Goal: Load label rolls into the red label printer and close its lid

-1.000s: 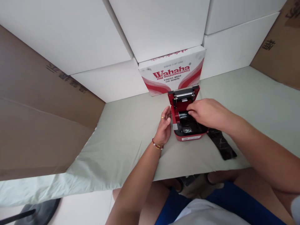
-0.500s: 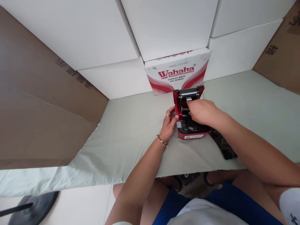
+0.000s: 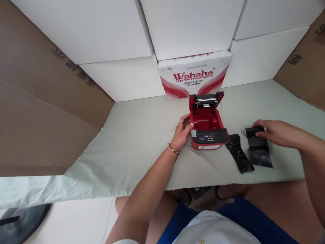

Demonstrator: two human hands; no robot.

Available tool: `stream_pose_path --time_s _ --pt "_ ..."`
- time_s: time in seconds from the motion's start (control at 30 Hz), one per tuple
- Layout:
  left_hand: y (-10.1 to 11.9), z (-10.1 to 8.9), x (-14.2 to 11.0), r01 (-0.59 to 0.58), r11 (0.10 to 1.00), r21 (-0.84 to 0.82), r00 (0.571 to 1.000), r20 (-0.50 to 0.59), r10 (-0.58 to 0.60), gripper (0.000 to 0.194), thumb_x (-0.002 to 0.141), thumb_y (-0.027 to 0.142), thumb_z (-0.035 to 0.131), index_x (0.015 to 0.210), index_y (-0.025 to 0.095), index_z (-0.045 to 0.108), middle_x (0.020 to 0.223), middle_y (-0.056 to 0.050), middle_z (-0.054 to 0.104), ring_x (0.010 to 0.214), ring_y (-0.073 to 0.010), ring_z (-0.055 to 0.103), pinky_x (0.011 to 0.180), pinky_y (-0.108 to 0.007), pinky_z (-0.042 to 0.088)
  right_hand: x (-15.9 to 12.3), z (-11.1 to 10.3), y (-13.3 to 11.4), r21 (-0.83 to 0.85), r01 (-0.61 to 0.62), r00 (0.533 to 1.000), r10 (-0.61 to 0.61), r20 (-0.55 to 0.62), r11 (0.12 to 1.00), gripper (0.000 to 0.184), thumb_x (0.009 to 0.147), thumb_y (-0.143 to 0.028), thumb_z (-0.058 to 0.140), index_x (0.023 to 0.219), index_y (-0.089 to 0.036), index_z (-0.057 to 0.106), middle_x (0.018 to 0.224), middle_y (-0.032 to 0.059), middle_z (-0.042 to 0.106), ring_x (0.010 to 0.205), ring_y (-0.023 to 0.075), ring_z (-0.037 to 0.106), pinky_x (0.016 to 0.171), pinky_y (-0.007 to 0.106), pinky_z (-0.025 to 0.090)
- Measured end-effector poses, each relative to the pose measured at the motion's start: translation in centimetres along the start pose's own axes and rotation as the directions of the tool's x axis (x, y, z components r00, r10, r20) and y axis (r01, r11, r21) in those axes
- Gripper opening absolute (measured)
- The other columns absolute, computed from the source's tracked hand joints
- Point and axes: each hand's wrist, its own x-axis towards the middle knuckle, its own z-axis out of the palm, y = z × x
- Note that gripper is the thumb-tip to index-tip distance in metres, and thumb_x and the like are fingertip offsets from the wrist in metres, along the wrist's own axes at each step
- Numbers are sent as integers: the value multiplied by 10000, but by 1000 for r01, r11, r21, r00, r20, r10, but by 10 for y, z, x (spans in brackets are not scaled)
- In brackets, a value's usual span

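A small red and black printer (image 3: 209, 138) stands on the cloth with its lid tilted up at the back and its red inner bay showing. My left hand (image 3: 180, 135) grips its left wall, thumb on the near edge and fingers behind. Off to the right, my right hand (image 3: 275, 133) is closed around one end of a roll of black film (image 3: 259, 154), whose loose strip hangs toward me, slightly blurred. Between that roll and the printer lies a second black film roll (image 3: 240, 154), partly unrolled on the cloth.
Behind the printer, a Wahaha water carton (image 3: 195, 76) leans against stacked white boxes (image 3: 193, 30). Brown cardboard panels stand at the left (image 3: 45, 112) and right (image 3: 302, 64). The table's pale green cloth (image 3: 137, 142) ends at a front edge just before my knees.
My right hand has come out of the printer's bay and moved right, bringing the black film roll with it. The bay is now bare. My left hand stays on the printer.
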Motion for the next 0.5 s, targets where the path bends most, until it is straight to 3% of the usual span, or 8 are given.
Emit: stream_pose_path --time_s 0.07,0.17,0.3,0.5 --pt "-1 -1 0 12 1000 -16 1000 -9 -13 574 923 551 767 1380 265 571 1539 -108 622 1463 -284 575 1260 -493 443 -2 19 -4 -6 15 999 -15 39 1000 296 845 -476 642 996 -262 781 983 150 817 837 370 775 786 531 613" --pt "0 -2 -1 17 999 -29 999 -35 -18 579 897 554 797 1355 261 599 1512 -99 643 1433 -278 598 1251 -487 454 -7 38 -29 36 111 994 -112 9 993 359 920 -399 535 1153 -272 776 1199 117 792 985 318 770 914 496 608" --pt "3 -1 -4 30 1000 -5 997 -65 -31 529 908 563 787 1310 256 632 1453 -90 684 1375 -263 643 1211 -470 494 -7 50 -51 107 183 973 -196 125 977 360 885 -288 546 1162 -292 776 1248 55 788 1082 267 766 972 415 608" --pt "4 -2 -8 20 1000 18 996 -89 -18 555 902 611 779 1301 252 639 1426 -98 687 1344 -264 655 1193 -470 510 -2 61 -56 25 158 982 -160 99 987 330 914 -346 625 1199 -291 783 1266 71 795 1064 280 770 947 407 605"
